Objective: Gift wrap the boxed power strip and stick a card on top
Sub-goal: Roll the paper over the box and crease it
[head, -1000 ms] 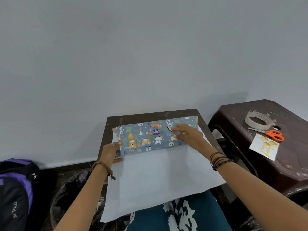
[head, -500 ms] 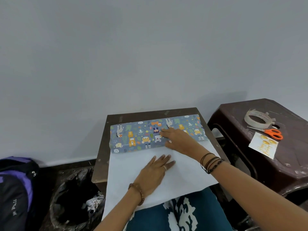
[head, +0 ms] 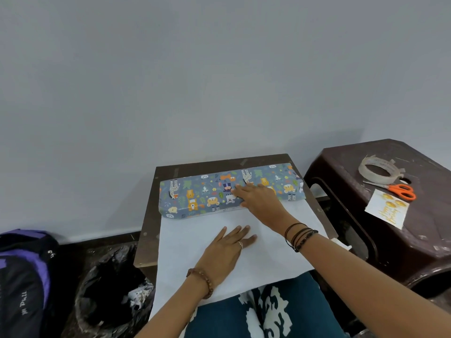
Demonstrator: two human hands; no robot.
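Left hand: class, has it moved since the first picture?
Yes. The left hand has left the box's left end and now rests flat on the white paper, nearer the person.

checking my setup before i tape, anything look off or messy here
Mostly tidy. The wrapping paper overhangs the near edge of the small table onto the lap. The tape roll on the brown stool has loose strips sticking off it. The right hand presses the wrapped box; the left hand lies flat on the paper.
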